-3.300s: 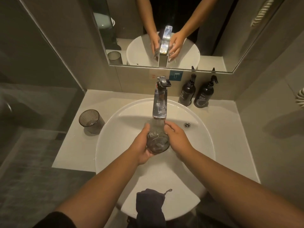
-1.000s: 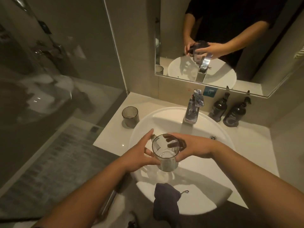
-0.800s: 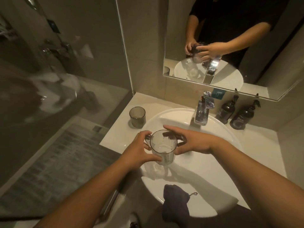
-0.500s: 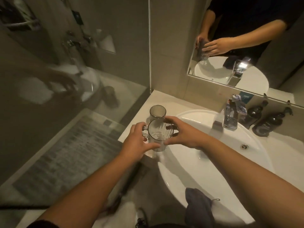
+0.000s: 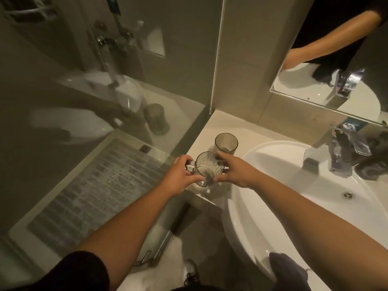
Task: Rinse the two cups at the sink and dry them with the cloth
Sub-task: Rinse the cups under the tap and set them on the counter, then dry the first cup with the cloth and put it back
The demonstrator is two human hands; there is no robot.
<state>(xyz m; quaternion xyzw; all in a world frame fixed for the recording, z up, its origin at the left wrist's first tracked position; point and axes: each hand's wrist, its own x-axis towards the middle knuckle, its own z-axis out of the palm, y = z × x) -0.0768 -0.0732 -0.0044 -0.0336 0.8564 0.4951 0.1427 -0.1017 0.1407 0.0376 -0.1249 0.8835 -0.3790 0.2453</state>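
Head view (downward) over counter [image 5: 206, 131]

— What sort of room is it?
— A dim bathroom under warm yellowish light. Beige tiles [image 5: 237, 59] cover the wall, and a mirror [image 5: 336, 59] hangs at upper right.
— And on the left?
— A glass shower screen [image 5: 105, 91], with chrome shower fittings [image 5: 105, 42] behind it and a grey ribbed mat [image 5: 94, 190] on the floor.
— Below the mirror?
— A pale counter [image 5: 207, 131], with a chrome tap [image 5: 344, 152] standing further right.

Dim warm light, motion blur, wide-angle bending at edges.
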